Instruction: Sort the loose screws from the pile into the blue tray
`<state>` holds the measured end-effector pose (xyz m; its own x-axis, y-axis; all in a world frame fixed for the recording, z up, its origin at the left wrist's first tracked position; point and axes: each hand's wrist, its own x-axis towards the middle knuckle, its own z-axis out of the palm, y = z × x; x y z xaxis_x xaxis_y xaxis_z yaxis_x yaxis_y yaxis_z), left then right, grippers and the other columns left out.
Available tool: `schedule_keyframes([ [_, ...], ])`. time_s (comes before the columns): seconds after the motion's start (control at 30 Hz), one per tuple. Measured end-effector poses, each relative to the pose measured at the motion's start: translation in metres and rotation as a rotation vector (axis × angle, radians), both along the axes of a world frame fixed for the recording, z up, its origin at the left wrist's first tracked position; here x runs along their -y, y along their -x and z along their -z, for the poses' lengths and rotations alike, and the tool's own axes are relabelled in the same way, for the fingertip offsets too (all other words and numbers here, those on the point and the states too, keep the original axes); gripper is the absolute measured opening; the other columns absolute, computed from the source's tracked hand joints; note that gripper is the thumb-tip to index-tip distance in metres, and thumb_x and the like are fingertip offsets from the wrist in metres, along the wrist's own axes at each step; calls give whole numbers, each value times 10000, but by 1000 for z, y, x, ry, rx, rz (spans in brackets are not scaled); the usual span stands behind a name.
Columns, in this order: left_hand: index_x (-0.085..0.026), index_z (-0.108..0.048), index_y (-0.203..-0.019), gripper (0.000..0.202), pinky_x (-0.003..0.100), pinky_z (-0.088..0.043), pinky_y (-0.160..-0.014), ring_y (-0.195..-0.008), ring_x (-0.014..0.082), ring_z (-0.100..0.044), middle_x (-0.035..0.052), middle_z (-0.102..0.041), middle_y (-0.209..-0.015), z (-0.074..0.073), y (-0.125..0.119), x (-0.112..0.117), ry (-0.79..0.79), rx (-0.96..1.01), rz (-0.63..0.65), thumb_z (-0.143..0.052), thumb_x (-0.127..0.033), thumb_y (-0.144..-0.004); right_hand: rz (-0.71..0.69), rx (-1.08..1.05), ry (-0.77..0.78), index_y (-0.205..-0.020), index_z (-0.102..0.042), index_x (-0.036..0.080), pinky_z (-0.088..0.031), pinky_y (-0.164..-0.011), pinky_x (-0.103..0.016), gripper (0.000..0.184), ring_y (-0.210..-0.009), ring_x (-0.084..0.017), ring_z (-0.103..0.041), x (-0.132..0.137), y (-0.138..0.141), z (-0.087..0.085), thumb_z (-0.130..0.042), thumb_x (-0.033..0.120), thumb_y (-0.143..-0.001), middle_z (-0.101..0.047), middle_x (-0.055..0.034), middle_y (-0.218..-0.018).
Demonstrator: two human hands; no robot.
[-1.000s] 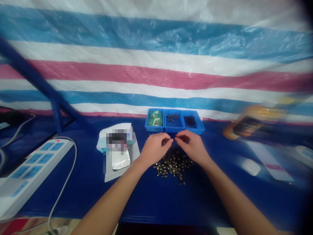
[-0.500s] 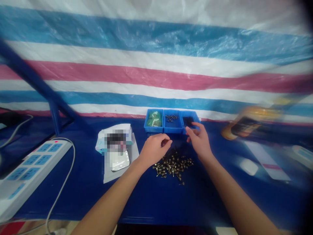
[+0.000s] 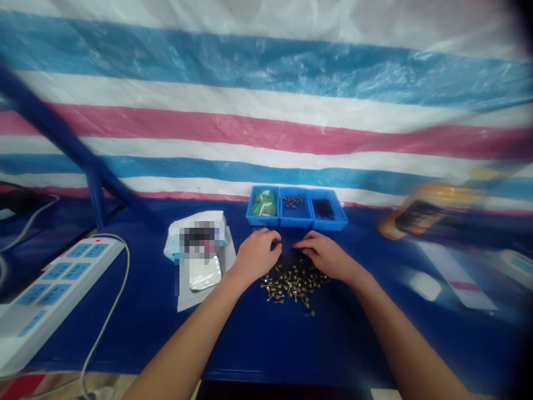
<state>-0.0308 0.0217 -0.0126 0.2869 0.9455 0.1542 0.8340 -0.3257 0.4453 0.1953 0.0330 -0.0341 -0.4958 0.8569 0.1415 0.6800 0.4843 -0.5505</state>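
A loose pile of small brassy screws [image 3: 293, 283] lies on the blue table. My left hand [image 3: 259, 254] is at the pile's upper left edge, fingers curled and closed; whatever they may hold is hidden. Across from it, my right hand [image 3: 327, 256] hovers at the pile's upper right with thumb and forefinger together, a tiny dark bit at the tips too small to name. Beyond both hands stand three blue bins in a row: the left bin [image 3: 249, 218] has a green-and-white packet, the middle bin [image 3: 296, 222] some screws, the right bin [image 3: 333, 225] small black pieces.
To the left, a phone [image 3: 205, 275] lies on papers by a white pack [image 3: 172, 239]; a power strip [image 3: 62, 289] and its cable are farther left. At right are a blurred bottle [image 3: 420, 208], a white rounded object [image 3: 425, 284] and a pale flat strip [image 3: 453, 272].
My right hand has moved from the right bin down and left to the pile, its fingers closing together. My left hand has shifted slightly left.
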Motion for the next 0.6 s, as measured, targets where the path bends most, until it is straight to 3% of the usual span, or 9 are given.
schedule_keyframes([
  [0.33,-276,-707,-987,234,346,-476,-797,-947,228,-634,29,-670,-1034,-4,1,1,71,-34,85,-508,-226,-873,6,10,-19,-892,-687,213,-483,-839,-329,167,-877,-185,-630,-4,-4,-5,-540,133,-897,-648,-49,-975],
  [0.6,-269,-687,-1042,254,326,-475,-809,-897,200,-636,17,-690,-991,-12,-5,2,30,189,107,-477,-383,-956,82,-358,22,-923,-691,220,-484,-753,-299,109,-824,-169,-633,4,9,-20,-608,180,-865,-697,-21,-945],
])
